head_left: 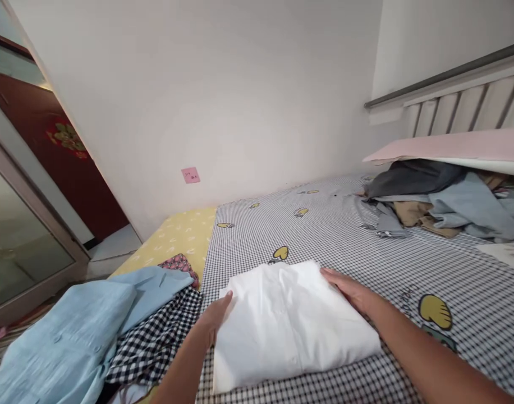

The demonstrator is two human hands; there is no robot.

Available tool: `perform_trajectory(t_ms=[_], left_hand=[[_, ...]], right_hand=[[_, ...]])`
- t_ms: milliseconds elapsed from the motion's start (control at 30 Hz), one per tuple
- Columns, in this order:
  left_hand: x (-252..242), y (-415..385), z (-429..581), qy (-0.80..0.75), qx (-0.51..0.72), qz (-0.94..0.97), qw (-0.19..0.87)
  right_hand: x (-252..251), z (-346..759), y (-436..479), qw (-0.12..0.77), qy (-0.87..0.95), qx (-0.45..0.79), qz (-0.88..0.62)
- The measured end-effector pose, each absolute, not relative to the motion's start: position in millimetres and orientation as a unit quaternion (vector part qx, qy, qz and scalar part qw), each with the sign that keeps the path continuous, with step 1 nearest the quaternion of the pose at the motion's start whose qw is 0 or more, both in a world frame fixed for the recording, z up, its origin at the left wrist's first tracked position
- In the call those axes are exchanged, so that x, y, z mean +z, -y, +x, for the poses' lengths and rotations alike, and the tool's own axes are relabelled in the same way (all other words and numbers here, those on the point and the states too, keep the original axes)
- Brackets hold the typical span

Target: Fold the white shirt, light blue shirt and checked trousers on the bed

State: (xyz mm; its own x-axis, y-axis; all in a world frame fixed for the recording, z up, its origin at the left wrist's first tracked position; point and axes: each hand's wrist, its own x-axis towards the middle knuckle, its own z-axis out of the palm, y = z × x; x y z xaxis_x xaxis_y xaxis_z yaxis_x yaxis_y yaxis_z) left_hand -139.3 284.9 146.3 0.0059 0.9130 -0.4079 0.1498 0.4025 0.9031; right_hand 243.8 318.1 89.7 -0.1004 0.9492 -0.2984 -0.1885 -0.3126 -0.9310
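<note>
A white button-front shirt (pixel 278 320), folded into a rough rectangle, lies on the checked bed sheet in front of me. My left hand (pixel 217 317) grips its left edge, thumb up along the cloth, the other fingers mostly hidden behind the edge. At the far right corner, my right hand (pixel 349 289) has hold of the shirt's side, with part of its fingers out of sight. A row of buttons runs down the middle of the shirt, and its surface is slightly creased.
Left of the shirt lie folded light blue clothes (pixel 80 320) and a black-and-white checked garment (pixel 156 336). A heap of grey, blue and brown clothes (pixel 450 196) sits at the right under a pink board (pixel 459 147). A white wall (pixel 240 101) borders the bed's far side.
</note>
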Motion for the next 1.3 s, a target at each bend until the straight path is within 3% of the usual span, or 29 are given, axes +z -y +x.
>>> perform_trajectory(t_ms=[233,433,667,767,867,967,1033,1133,1300], left_hand=[[120.6,-256.9,-151.7,-0.534,0.445,0.339,0.634],[120.9,-226.7,-143.5,-0.533,0.534,0.353,0.554],[104.8,-240.5,-155.0,-0.699,0.447,0.309,0.465],[119.8,-236.6,-155.4,-0.745,0.433,0.322,0.391],[139.3,-230.1,-138.1,-0.768,0.417,0.465,0.143],[138.0,-229.8,-111.1,-0.67,0.313,0.662,-0.123],[119.2,-232.5,-97.3,-0.625,0.218,0.737,-0.14],[79.5,-236.7,-90.4,-0.648,0.101,0.75,-0.086],[52.7,-241.3,-95.2,-0.67,0.058,0.734,-0.097]], right_hand=[[67.1,260.4,-327.5,0.447,0.46,0.552,-0.533],[70.5,240.6,-334.3,0.465,0.529,0.453,-0.547],[77.5,246.7,-338.8,0.384,0.553,0.257,-0.694],[101.2,236.6,-318.0,0.368,0.599,0.106,-0.703],[126.3,201.5,-279.0,0.353,0.677,-0.064,-0.642],[124.2,156.7,-243.2,0.339,0.73,-0.078,-0.588],[103.7,136.3,-229.8,0.308,0.758,-0.051,-0.573],[65.9,129.5,-223.4,0.254,0.765,0.0,-0.591],[44.5,152.5,-218.2,0.245,0.746,0.006,-0.619]])
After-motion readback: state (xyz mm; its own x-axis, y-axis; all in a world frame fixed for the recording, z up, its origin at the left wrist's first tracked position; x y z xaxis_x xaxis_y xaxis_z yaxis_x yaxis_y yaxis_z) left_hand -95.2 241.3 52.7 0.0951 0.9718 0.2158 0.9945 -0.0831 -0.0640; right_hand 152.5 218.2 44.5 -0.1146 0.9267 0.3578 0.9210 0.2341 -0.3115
